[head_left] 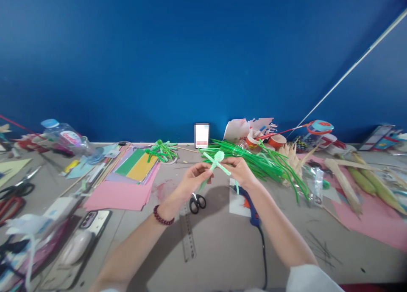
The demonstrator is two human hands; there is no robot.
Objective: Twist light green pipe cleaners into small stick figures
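Note:
Between both hands, above the table, is a light green pipe-cleaner figure [218, 160] with a rounded top and arms sticking out. My left hand [197, 176] pinches its lower left part. My right hand [239, 169] has its fingers closed at the figure's right side; a light green strand hangs below that hand. Black-handled scissors [197, 203] lie beneath the hands, beside a clear ruler [188, 237]. A blue glue gun [252, 207] rests on a white sheet [235, 203] under my right forearm.
Green pipe cleaners [263, 158] are heaped behind my right hand. Coloured sheets [121, 194] lie at left, with a bundle of bent green pipe cleaners [160, 150] behind. A plastic bottle [68, 137], phone [92, 222] and corn cobs [378, 181] stand or lie farther out. A blue wall [203, 63] backs the table.

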